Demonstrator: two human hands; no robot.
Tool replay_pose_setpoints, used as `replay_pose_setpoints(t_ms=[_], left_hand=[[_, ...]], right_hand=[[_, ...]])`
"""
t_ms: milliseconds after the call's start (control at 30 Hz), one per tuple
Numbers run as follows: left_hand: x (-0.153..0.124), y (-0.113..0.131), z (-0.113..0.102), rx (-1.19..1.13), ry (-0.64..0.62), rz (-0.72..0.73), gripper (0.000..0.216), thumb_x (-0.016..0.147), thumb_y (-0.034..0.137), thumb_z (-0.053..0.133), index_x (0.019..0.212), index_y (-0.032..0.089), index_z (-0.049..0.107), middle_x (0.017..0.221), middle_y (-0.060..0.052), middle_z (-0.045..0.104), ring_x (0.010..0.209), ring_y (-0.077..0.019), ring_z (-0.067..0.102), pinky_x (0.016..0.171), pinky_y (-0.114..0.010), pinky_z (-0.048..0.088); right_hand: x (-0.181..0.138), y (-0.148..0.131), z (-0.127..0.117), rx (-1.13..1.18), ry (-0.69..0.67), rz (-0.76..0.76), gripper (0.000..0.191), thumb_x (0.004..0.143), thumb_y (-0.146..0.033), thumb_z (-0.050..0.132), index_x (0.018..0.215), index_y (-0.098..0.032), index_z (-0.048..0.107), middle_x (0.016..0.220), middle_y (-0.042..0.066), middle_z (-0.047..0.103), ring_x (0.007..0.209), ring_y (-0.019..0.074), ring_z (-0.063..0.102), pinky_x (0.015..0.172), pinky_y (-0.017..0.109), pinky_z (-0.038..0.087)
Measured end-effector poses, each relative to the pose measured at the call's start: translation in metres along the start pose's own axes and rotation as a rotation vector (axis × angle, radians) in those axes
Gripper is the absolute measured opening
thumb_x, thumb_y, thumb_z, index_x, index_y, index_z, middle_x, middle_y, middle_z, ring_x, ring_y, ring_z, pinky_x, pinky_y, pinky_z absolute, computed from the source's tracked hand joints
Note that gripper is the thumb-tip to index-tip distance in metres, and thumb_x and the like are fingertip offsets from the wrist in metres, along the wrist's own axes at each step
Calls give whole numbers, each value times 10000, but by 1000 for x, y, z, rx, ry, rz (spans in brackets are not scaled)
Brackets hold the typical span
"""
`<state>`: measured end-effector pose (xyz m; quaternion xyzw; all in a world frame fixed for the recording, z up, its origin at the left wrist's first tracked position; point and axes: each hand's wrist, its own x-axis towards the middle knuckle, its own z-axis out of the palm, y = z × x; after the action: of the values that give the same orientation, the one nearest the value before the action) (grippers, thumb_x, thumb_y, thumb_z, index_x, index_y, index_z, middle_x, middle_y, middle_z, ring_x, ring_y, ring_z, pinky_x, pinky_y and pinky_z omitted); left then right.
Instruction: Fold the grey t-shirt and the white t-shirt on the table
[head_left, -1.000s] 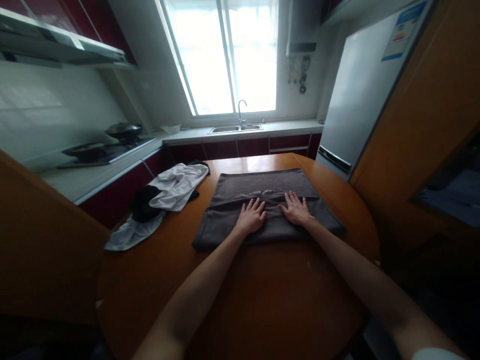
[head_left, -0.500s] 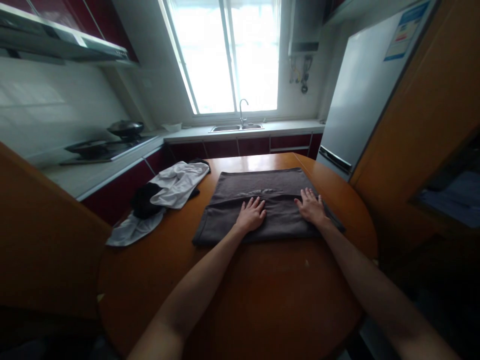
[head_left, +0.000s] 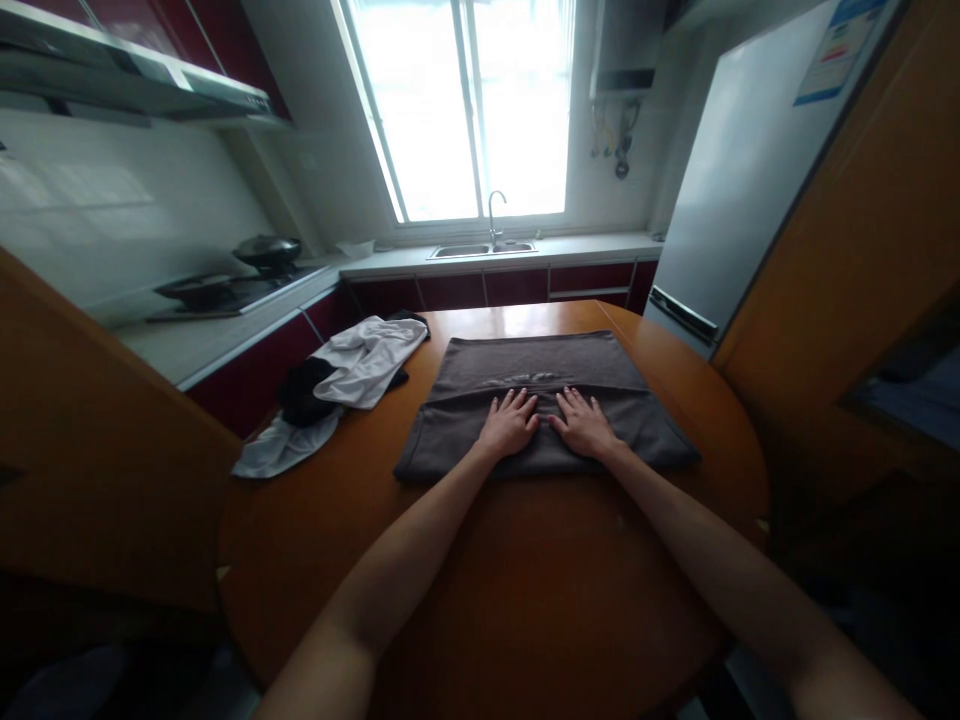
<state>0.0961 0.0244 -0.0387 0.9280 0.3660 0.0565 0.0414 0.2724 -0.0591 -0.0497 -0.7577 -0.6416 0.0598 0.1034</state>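
Note:
A dark grey folded piece of clothing (head_left: pixel 630 435) lies spread on the round wooden table (head_left: pixel 555 580), with raised lettering or a print across its upper middle. A crease or fold edge runs sideways across it. My left hand (head_left: pixel 510 424) rests flat on the cloth left of its middle, fingers spread. Close beside it, my right hand (head_left: pixel 583 423) lies flat too, fingers apart, the two thumbs almost meeting. Neither hand grips the fabric. Which kind of garment it is, I cannot tell.
A loose heap of white and black clothes (head_left: pixel 367 360) lies at the table's left edge. Beyond stand a counter with a sink (head_left: pixel 484 250), a stove with a covered pan (head_left: pixel 268 252) on the left, and a fridge (head_left: pixel 735 180) on the right.
My right hand has slid left across the grey cloth, close to my left hand. My left hand stays at about the same spot on the cloth. The view has shifted slightly.

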Motion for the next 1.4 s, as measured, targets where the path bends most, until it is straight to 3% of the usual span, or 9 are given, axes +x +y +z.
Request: replay_pose_setpoints(t_ms=[167, 333, 533, 700, 833, 933, 1133, 1267, 1400], left_hand=[[-14, 19, -4, 40, 133, 43, 557, 1033, 471, 348, 1542, 258, 424, 1637, -59, 355, 1540, -284, 228, 1247, -542, 169], [-22, 39, 5, 18, 33, 83, 566, 1041, 461, 322, 1572, 269, 367, 1652, -67, 320, 1532, -307, 251, 1222, -580, 214], [-18, 33, 10, 26, 18, 91, 568, 1041, 459, 322, 1576, 272, 363, 1662, -63, 294, 1541, -299, 228, 1227, -572, 203], [-16, 31, 12, 26, 19, 97, 571, 1041, 470, 315, 1574, 273, 368, 1664, -61, 290, 1541, -307, 226, 1225, -578, 202], [-16, 32, 12, 14, 18, 89, 565, 1040, 474, 318, 1567, 279, 380, 1663, -57, 295, 1541, -306, 226, 1230, -573, 190], [-16, 33, 10, 0, 18, 79, 556, 1036, 468, 337, 1559, 288, 393, 1659, -50, 305, 1538, -300, 239, 1231, -564, 196], [-19, 37, 3, -16, 99, 99, 541, 1037, 408, 333, 1559, 275, 389, 1642, -43, 347, 1531, -275, 259, 1237, -551, 206], [-21, 38, 6, 1, 61, 95, 548, 1037, 417, 332, 1554, 250, 405, 1639, -61, 349, 1527, -291, 268, 1228, -560, 225], [-21, 37, 8, 2, 35, 85, 540, 1039, 429, 325, 1549, 275, 415, 1646, -42, 337, 1529, -284, 265, 1231, -553, 221]], right_hand=[[-8, -8, -1, -25, 124, -30, 585, 1029, -392, 343, 1544, -120, 403, 1655, 143, 288, 1544, 249, 200, 1234, 506, 128], [-19, -16, 1, -50, 194, -63, 531, 987, -220, 351, 1488, -101, 481, 1614, 159, 374, 1520, 250, 264, 1231, 465, 143], [-20, -14, -6, 27, 183, -3, 541, 1014, -285, 326, 1510, -109, 451, 1615, 147, 378, 1516, 247, 272, 1224, 457, 183], [-16, 11, -19, 16, 278, 129, 578, 1038, -339, 286, 1568, -121, 357, 1665, 132, 269, 1551, 237, 164, 1239, 479, 108], [-14, 41, -20, 7, 160, 344, 672, 1043, -460, 289, 1595, -77, 278, 1677, 186, 189, 1556, 308, 124, 1225, 562, 93], [-13, 49, -19, 15, 93, 400, 702, 1043, -492, 266, 1592, -55, 275, 1669, 208, 198, 1550, 327, 146, 1218, 567, 135], [-24, 10, -17, -24, 234, 185, 611, 1034, -341, 247, 1584, -83, 306, 1680, 144, 207, 1558, 255, 131, 1235, 521, 110], [-37, -15, -5, -22, 149, 31, 599, 1014, -309, 291, 1565, -85, 357, 1666, 145, 251, 1549, 257, 175, 1233, 505, 128], [-44, -20, 3, -34, 121, 33, 592, 1014, -320, 304, 1546, -76, 397, 1645, 171, 298, 1535, 275, 219, 1229, 491, 135]])
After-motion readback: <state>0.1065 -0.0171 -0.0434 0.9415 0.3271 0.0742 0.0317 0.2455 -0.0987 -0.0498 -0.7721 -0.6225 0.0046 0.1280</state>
